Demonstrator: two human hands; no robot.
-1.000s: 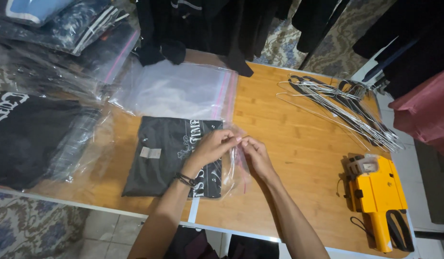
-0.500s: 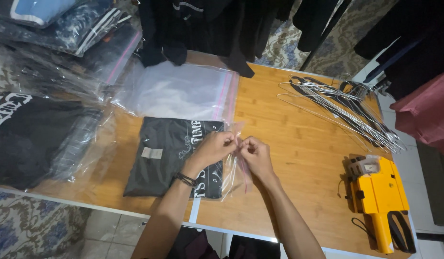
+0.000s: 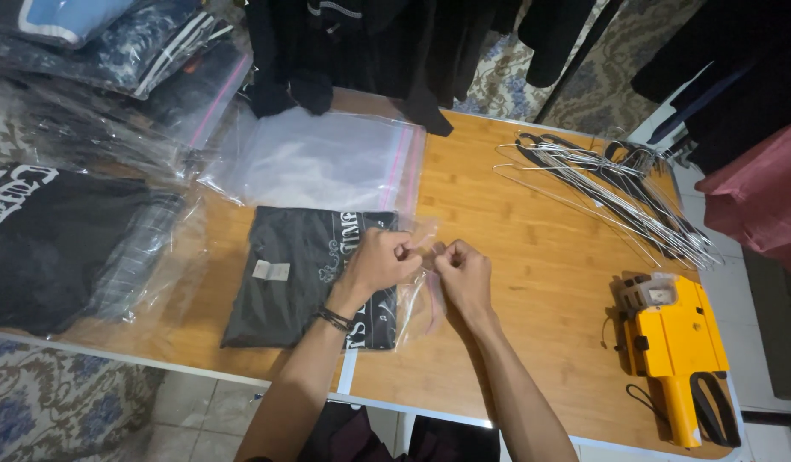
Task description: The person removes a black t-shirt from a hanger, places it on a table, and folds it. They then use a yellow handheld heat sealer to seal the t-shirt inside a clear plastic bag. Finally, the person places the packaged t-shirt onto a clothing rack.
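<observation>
Clear plastic is what both hands work on in the head view. The left hand (image 3: 383, 261) and the right hand (image 3: 464, 272) meet just over the right edge of a folded black garment (image 3: 306, 274) that lies inside a clear zip bag (image 3: 417, 295) on the wooden bench (image 3: 532, 282). The fingers of each hand are curled closed and pinch the open end of the bag between thumb and forefinger; the two hands are very near each other, almost touching, with a small piece of the plastic between them. The left wrist wears a dark bracelet (image 3: 336, 319). The garment has a pale printed pattern near the hands and a small grey label (image 3: 271, 270) on its left part.

Behind the garment, an empty clear bag with a pink zip strip (image 3: 327, 158) lies flat on the bench. At the left, a pile of bagged dark clothes (image 3: 62, 239) covers the bench edge, and more bagged clothes are stacked further back at the left. At the right, a bundle of wire hangers (image 3: 609, 192) lies well apart from the hands, and near the front right corner rests a yellow price-label gun (image 3: 673, 346) with a black strap. Dark clothes (image 3: 361, 43) hang beyond the far edge of the bench.
</observation>
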